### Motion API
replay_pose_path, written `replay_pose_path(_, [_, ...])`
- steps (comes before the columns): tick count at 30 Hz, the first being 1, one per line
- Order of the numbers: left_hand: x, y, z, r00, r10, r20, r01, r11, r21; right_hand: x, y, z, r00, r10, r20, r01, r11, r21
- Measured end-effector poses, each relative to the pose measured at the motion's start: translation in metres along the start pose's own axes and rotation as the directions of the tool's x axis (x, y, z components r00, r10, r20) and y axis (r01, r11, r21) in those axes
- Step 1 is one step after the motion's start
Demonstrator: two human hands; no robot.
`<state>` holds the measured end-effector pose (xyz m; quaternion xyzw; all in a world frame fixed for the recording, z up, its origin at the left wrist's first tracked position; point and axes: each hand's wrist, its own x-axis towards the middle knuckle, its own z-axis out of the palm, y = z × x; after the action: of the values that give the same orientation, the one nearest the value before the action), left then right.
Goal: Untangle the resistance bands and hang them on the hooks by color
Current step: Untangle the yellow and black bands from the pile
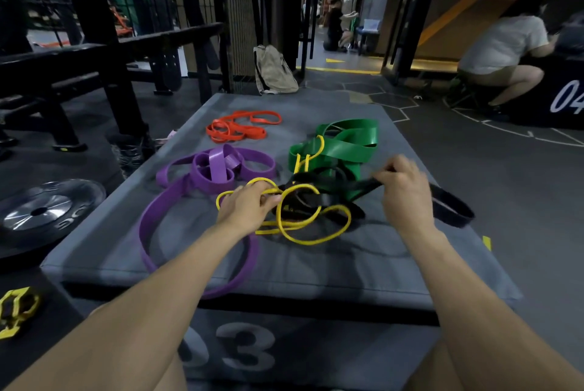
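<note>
Head view looks down on a grey padded box marked 03 point(284, 264), which serves as the tabletop for five colours of resistance band. The left hand point(245, 205) has its fingers curled round a loop of the yellow band point(316, 240), pinching it near the middle of the knot. The right hand point(403, 188) pinches the black band point(452, 205) and lifts a stretch of it taut, running leftward from the fingers into the tangle; its free loop hangs down behind the right wrist toward the box's right edge.

The knot lies between the two hands, slightly nearer the left. Yellow threads through black there, and one yellow strand climbs away from the person to loop over the green band point(344, 144), which lies just beyond the knot and touches it. So the black band's long axis runs left to right, while the yellow runs mostly near to far. By my reading, freeing them turns on pulling black rightward and yellow leftward, with the far yellow loop likely to snag on green.

The purple band point(202, 169) sits to the left, its big loop passing under the left forearm, apart from the knot. The orange band point(240, 128) lies well clear at the far end. No hooks are in view.
</note>
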<state>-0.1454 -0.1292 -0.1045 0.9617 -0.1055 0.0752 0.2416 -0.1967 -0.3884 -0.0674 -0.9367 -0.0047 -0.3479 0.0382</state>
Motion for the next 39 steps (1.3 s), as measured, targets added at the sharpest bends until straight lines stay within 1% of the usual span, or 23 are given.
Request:
replay_pose_path(1, [-0.001,0.001,-0.001,1.000,0.005,0.002,-0.005,0.999,-0.033,-0.002,-0.001,0.001,0.973,0.015,0.232,-0.002,0.998,-0.059])
replay_pose_path(3, [-0.004,0.003,-0.003,0.999,0.040,0.027,-0.039,0.998,-0.056,-0.009,-0.004,0.004,0.789,0.088,0.608,0.005,0.989,-0.149])
replay_pose_path(5, [-0.007,0.006,-0.003,0.994,0.103,0.023,-0.102,0.995,-0.020,-0.015,-0.012,0.001,0.608,0.120,0.785,-0.041,0.992,-0.120])
replay_pose_path(6, [-0.009,0.007,-0.002,0.993,0.119,0.002,-0.119,0.993,-0.012,-0.016,-0.016,0.000,0.564,0.106,0.819,-0.065,0.994,-0.084])
replay_pose_path(7, [-0.011,0.009,-0.003,0.993,0.117,-0.030,-0.118,0.993,-0.019,-0.016,-0.020,-0.002,0.552,0.082,0.830,-0.077,0.996,-0.047])
replay_pose_path(9, [-0.014,0.014,-0.006,0.983,0.139,-0.119,-0.144,0.989,-0.036,-0.013,-0.027,-0.005,0.587,0.048,0.808,-0.080,0.997,-0.002])
replay_pose_path(11, [-0.017,0.018,-0.009,0.951,0.253,-0.176,-0.252,0.967,0.029,-0.010,-0.029,-0.007,0.644,0.024,0.765,-0.078,0.996,0.035])
replay_pose_path(14, [-0.021,0.016,-0.008,0.921,0.378,-0.092,-0.362,0.920,0.149,-0.009,-0.030,-0.006,0.678,-0.011,0.735,-0.154,0.976,0.156])
replay_pose_path(18, [-0.020,0.009,-0.007,0.942,0.327,-0.076,-0.318,0.941,0.114,-0.010,-0.037,-0.009,0.707,-0.079,0.703,-0.153,0.953,0.261])
replay_pose_path(20, [-0.016,0.010,-0.010,0.963,0.255,-0.092,-0.256,0.967,-0.004,-0.009,-0.042,-0.012,0.746,-0.118,0.656,-0.138,0.935,0.326])
replay_pose_path(22, [-0.012,0.014,-0.018,0.975,0.170,-0.142,-0.203,0.942,-0.268,-0.008,-0.045,-0.013,0.769,-0.143,0.623,-0.128,0.921,0.369])
replay_pose_path(24, [-0.008,0.023,-0.033,0.976,0.104,-0.193,-0.185,0.861,-0.474,-0.007,-0.047,-0.014,0.791,-0.128,0.598,-0.150,0.907,0.393])
replay_pose_path(26, [-0.006,0.033,-0.049,0.984,0.022,-0.177,-0.130,0.763,-0.633,-0.006,-0.049,-0.012,0.819,-0.108,0.564,-0.187,0.879,0.439])
replay_pose_path(28, [-0.005,0.042,-0.064,0.990,-0.098,-0.099,-0.012,0.650,-0.760,-0.005,-0.053,-0.009,0.855,-0.097,0.510,-0.200,0.844,0.497])
replay_pose_path(29, [-0.004,0.046,-0.069,0.987,-0.156,-0.023,0.068,0.557,-0.828,-0.005,-0.056,-0.008,0.870,-0.084,0.487,-0.216,0.821,0.529])
replay_pose_path(30, [-0.003,0.050,-0.073,0.977,-0.198,0.079,0.157,0.413,-0.897,-0.004,-0.058,-0.007,0.879,-0.070,0.471,-0.243,0.784,0.571])
replay_pose_path(32, [-0.004,0.060,-0.076,0.947,-0.168,0.274,0.287,0.062,-0.956,-0.003,-0.063,-0.006,0.881,-0.079,0.466,-0.296,0.678,0.673])
replay_pose_path(33, [-0.005,0.065,-0.075,0.939,-0.114,0.324,0.320,-0.052,-0.946,-0.003,-0.065,-0.007,0.876,-0.102,0.472,-0.320,0.609,0.725])
replay_pose_path(34, [-0.006,0.071,-0.072,0.936,-0.061,0.348,0.340,-0.108,-0.934,-0.003,-0.067,-0.007,0.866,-0.127,0.483,-0.355,0.525,0.774])
replay_pose_path(35, [-0.007,0.078,-0.069,0.933,-0.022,0.359,0.353,-0.127,-0.927,-0.003,-0.070,-0.010,0.851,-0.145,0.504,-0.408,0.420,0.811])
replay_pose_path(37, [-0.008,0.093,-0.063,0.935,0.002,0.353,0.352,-0.087,-0.932,-0.004,-0.075,-0.017,0.820,-0.164,0.549,-0.522,0.181,0.833])
replay_pose_path(38, [-0.010,0.101,-0.060,0.943,-0.004,0.333,0.333,-0.028,-0.943,-0.004,-0.076,-0.021,0.807,-0.168,0.566,-0.557,0.102,0.824])
replay_pose_path(39, [-0.010,0.107,-0.058,0.952,-0.003,0.307,0.307,0.070,-0.949,-0.005,-0.076,-0.023,0.796,-0.169,0.581,-0.576,0.081,0.813])
